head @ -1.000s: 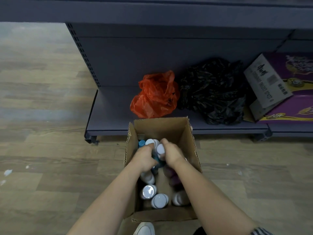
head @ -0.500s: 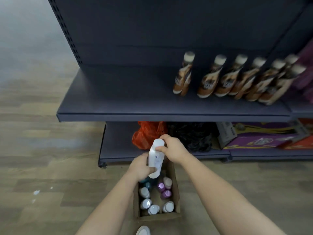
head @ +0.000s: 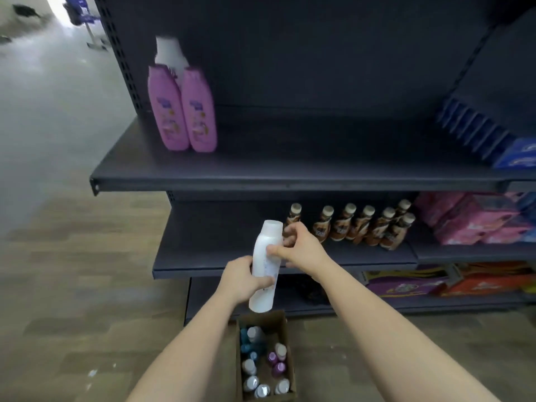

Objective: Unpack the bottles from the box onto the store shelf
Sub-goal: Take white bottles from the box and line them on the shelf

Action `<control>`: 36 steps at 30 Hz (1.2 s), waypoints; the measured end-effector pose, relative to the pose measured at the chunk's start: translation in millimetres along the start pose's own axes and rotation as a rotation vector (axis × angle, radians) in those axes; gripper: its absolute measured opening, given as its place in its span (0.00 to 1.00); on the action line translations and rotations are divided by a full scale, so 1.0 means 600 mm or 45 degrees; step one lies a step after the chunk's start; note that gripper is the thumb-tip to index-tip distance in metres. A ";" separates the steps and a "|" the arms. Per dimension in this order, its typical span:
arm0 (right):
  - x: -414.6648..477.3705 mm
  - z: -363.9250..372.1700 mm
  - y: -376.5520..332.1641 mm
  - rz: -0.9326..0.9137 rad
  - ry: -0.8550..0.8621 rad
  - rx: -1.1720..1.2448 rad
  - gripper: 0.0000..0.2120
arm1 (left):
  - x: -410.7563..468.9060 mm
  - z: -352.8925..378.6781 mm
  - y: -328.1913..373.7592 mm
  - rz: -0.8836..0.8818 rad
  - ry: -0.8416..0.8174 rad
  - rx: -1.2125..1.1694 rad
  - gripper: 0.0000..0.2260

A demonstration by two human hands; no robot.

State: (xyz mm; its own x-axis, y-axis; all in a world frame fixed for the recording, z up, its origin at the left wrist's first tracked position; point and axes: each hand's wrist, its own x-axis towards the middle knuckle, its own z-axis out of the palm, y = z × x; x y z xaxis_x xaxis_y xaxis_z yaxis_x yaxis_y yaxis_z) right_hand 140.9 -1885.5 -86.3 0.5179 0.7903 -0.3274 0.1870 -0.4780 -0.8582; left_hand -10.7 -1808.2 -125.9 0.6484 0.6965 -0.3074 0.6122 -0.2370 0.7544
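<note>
I hold a white bottle [head: 266,265] upright in front of the middle shelf. My left hand [head: 243,278] grips its lower half, and my right hand [head: 298,247] pinches its upper side with thumb and fingers. Below on the floor stands an open cardboard box [head: 285,323] holding several bottles with white, teal and purple caps. On the upper shelf [head: 290,169], at its left end, two pink bottles [head: 183,108] stand side by side with a white bottle [head: 168,52] behind them.
Several brown bottles [head: 365,226] line the middle shelf to the right of my hands. Pink packages [head: 470,219] sit further right, blue packs [head: 493,137] on the upper shelf's right end, and colourful boxes [head: 435,281] on the bottom shelf. Wooden floor lies at the left.
Both hands lifted the white bottle out of the box and raised it to middle-shelf height. My view tilted up, bringing the upper shelf with the pink bottles into sight.
</note>
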 end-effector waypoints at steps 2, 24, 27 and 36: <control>-0.021 0.009 -0.016 0.065 -0.057 -0.078 0.31 | -0.008 -0.023 0.036 0.015 0.111 0.008 0.17; -0.148 -0.073 -0.139 -0.290 0.090 0.177 0.28 | -0.112 -0.097 0.210 0.367 0.408 0.055 0.23; -0.162 -0.078 -0.138 -0.329 0.136 0.106 0.29 | -0.125 -0.085 0.218 0.360 0.480 0.080 0.24; -0.160 -0.109 -0.173 -0.399 0.198 0.033 0.24 | -0.137 -0.110 0.236 0.523 0.490 0.046 0.26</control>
State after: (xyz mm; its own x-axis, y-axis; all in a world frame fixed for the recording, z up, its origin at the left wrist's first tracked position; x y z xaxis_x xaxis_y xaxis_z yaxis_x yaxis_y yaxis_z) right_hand 126.5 -1936.7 59.9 0.5600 0.8283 0.0163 0.3368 -0.2096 -0.9179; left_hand -7.5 -1854.4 44.7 0.6291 0.7372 0.2464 0.3635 -0.5592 0.7451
